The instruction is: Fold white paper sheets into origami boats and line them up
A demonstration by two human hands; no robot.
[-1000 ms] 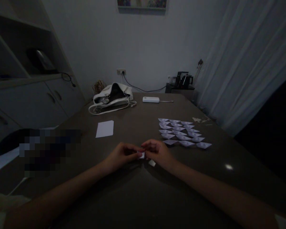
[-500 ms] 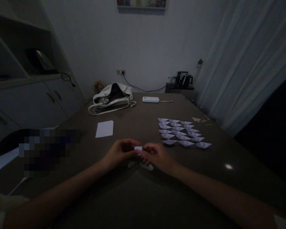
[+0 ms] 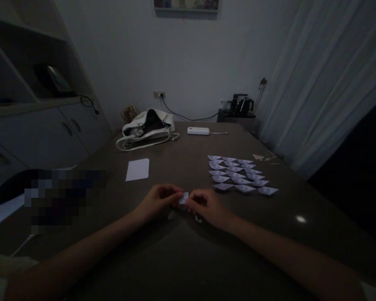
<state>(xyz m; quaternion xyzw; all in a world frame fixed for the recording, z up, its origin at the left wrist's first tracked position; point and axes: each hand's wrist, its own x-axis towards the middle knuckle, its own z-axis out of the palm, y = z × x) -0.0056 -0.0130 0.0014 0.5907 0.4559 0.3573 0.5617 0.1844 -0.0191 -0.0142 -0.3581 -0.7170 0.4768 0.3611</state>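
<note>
A small folded piece of white paper (image 3: 184, 198) is held between my two hands, a little above the table. My left hand (image 3: 159, 202) pinches its left side between thumb and fingers. At its right edge, the thumb and forefinger of my right hand (image 3: 208, 206) grip the same piece. Several white paper boats (image 3: 245, 189) lie in rows on the table beyond my right hand. A stack of white paper sheets (image 3: 137, 169) rests beyond my left hand. The exact folds of the held paper are too small to make out.
On the dark table (image 3: 175, 259), a white handbag (image 3: 148, 127) lies open at the far left. A white power bank (image 3: 198, 131) with a short cable is at the far end. Paper scraps (image 3: 263, 157) lie near the right edge. A black kettle (image 3: 244, 105) stands beyond the table.
The folded paper has been turned and raised between my fingers, so a larger white face shows. Both hands have shifted only slightly. The boats and the sheets have stayed put.
</note>
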